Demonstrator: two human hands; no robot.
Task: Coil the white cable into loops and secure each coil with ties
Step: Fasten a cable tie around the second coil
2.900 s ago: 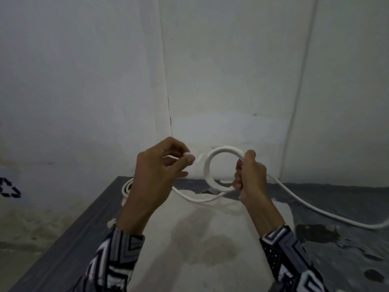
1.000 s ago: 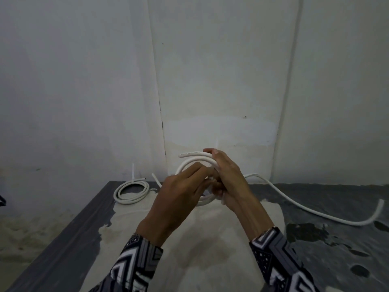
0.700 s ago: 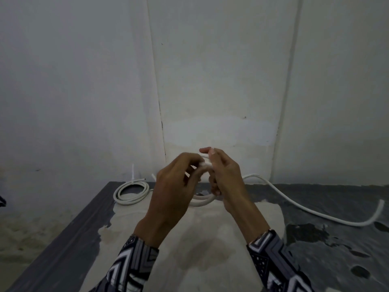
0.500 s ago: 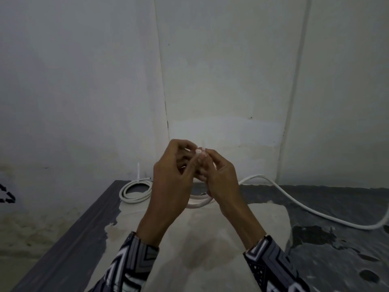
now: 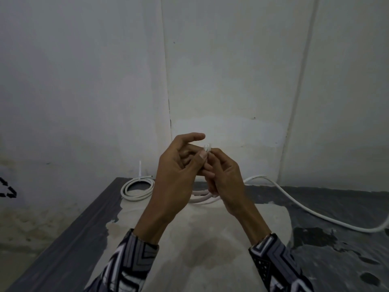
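Both hands meet above the table's middle. My left hand (image 5: pixel 176 178) and my right hand (image 5: pixel 225 182) pinch a small white tie (image 5: pixel 207 149) between their fingertips; its end sticks up above them. Under my right hand hangs a small coil of the white cable (image 5: pixel 203 199), mostly hidden by the hands. The loose rest of the cable (image 5: pixel 294 205) arcs away to the right across the table. A finished coil (image 5: pixel 137 188) lies at the back left with a tie tail (image 5: pixel 140 168) standing upright from it.
The dark table (image 5: pixel 63 256) has a pale cloth (image 5: pixel 200 249) spread over its middle. White walls stand close behind. The table's left edge runs diagonally toward me, with a stained floor beyond it.
The hands came together from holding the coil open. The coil is now lower under my right hand, and both hands' fingertips have risen to pinch the tie.
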